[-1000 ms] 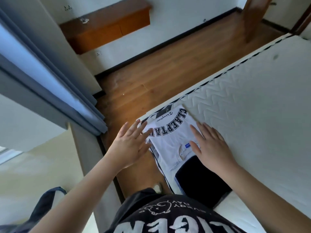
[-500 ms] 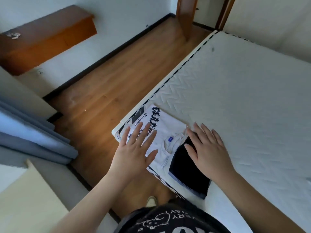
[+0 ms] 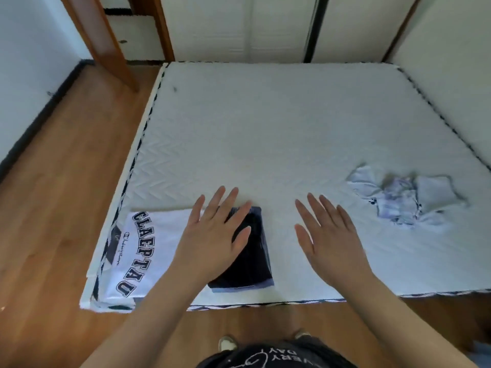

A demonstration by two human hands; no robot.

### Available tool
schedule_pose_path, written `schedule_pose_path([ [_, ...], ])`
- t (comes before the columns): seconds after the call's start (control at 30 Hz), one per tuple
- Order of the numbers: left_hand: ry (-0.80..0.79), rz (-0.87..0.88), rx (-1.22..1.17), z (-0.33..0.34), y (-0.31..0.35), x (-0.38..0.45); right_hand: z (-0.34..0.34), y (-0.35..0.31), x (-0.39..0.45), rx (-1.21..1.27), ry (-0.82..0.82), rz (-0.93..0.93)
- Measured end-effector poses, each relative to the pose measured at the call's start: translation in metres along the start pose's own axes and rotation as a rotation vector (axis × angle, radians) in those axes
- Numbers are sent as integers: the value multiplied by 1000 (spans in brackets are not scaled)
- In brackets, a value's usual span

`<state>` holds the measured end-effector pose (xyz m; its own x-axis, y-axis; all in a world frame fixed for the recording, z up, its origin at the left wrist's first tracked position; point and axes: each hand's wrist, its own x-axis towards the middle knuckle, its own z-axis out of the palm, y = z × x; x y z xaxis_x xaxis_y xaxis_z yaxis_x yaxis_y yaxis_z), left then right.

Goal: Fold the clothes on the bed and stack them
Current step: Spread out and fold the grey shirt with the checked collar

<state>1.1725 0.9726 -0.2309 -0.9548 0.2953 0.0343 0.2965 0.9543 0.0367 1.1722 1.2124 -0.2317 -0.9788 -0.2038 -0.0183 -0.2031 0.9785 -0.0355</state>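
Nearest, our left hand (image 3: 215, 240) lies spread over the folded dark garment (image 3: 252, 258) beside the folded white shirt (image 3: 148, 243). Our right hand (image 3: 329, 240) hovers spread above the bed (image 3: 265, 134). Farther right: crumpled clothes (image 3: 403, 200).

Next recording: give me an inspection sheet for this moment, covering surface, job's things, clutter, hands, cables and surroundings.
Surface: bare white quilted mattress.
Job's things: folded white lettered shirt at the near left corner; folded dark garment beside it; crumpled pale clothes unfolded at right.
Clutter: nothing seen.
Hands: left hand open, over the dark garment and shirt edge; right hand open over bare mattress; contact cannot be told.
Cables: nothing seen.
Surroundings: wooden floor, wooden post, white sliding doors behind.
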Motion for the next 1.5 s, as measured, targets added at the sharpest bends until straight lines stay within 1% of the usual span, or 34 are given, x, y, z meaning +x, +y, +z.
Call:
schedule_pose_path([
  [0.17, -59, 202, 48, -5, 63, 64, -15, 85, -22, -8, 28, 240],
  [0.23, -64, 270, 33, -6, 96, 84, -23, 118, -35, -6, 51, 321],
  [0.33, -82, 363, -2, -8, 150, 110, -28, 160, -57, -5, 44, 410],
  [0.47, -60, 443, 5, -6, 215, 141, -20, 211, -79, 0, 3, 503],
  [0.67, -64, 511, -20, -5, 279, 173, -17, 267, -93, 24, -20, 562],
  [0.8, -52, 529, -29, 0, 300, 200, -11, 294, -87, 36, -28, 598],
  [0.9, -74, 557, -35, 11, 315, 232, -5, 321, -72, 42, -32, 644],
  [1.07, -91, 642, -47, 24, 340, 285, -7, 356, -53, -8, -40, 688],
  [1.17, -99, 704, -36, 30, 362, 310, -13, 376, -47, 9, -33, 713],
  [1.33, -106, 794, -32, 28, 408, 339, -17, 407, -54, 24, -19, 780],
  [1.5, -149, 841, -27, 35, 462, 358, -14, 457, -71, 44, -31, 829],
])
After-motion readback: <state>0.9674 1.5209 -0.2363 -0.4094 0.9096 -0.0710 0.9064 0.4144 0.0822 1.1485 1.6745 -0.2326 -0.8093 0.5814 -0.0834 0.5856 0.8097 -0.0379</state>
